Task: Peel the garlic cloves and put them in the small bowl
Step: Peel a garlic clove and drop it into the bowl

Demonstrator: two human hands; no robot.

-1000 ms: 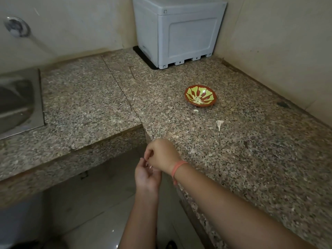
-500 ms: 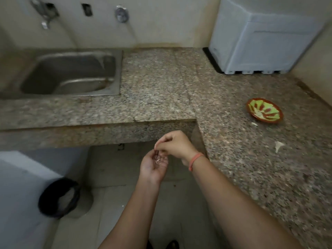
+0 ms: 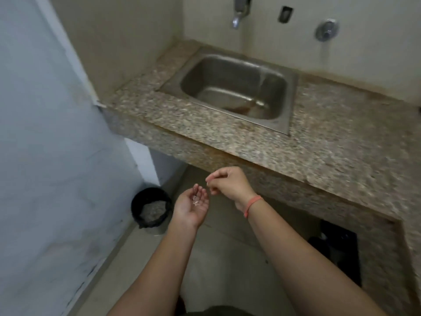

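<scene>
My left hand (image 3: 192,207) is held palm up over the floor, cupped around small pale garlic skins (image 3: 196,201) lying on its fingers. Just to its right, my right hand (image 3: 227,183) hovers with thumb and forefinger pinched together; whether a bit of skin sits between them is too small to tell. An orange band circles the right wrist. Neither the small bowl nor any garlic clove is in this view.
A granite counter (image 3: 319,147) with a steel sink (image 3: 234,92) runs ahead, a tap (image 3: 238,12) on the wall above it. A black bin (image 3: 151,207) with a liner stands on the floor to the left, by the blue wall.
The view has swung left, away from the bowl and the counter corner, toward the sink and the bin. My hands have parted slightly, the left palm now opened upward.
</scene>
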